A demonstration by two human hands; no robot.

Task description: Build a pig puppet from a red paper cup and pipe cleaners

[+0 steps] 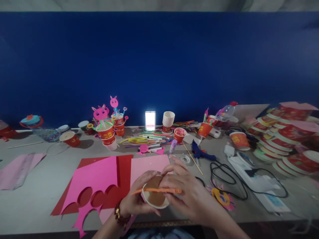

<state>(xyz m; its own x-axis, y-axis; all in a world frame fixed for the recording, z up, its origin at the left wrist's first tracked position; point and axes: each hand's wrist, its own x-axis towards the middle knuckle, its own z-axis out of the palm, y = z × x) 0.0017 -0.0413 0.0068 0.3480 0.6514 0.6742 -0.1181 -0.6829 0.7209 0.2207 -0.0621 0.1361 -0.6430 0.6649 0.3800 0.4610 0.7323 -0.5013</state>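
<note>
A paper cup (157,200) is held near the table's front edge, its round opening facing me and its inside brownish. My left hand (139,194) wraps round the cup's left side, with a beaded bracelet at the wrist. From the right, my right hand (183,189) has its fingers on the cup's rim and side. An orange strip (161,190) lies across the opening, reaching past the rim on both sides. Whether the right fingers pinch the strip or only the cup is hard to tell. Beneath the hands are pink paper (149,166) and red paper (125,172).
Cut magenta paper (99,172) lies left. Behind stand cups with pink figures (106,132), colored sticks (147,137) and a stack of white cups (168,118). On the right are a blue glue gun (201,152), black cable, a power strip (259,186) and stacked red cups (286,132).
</note>
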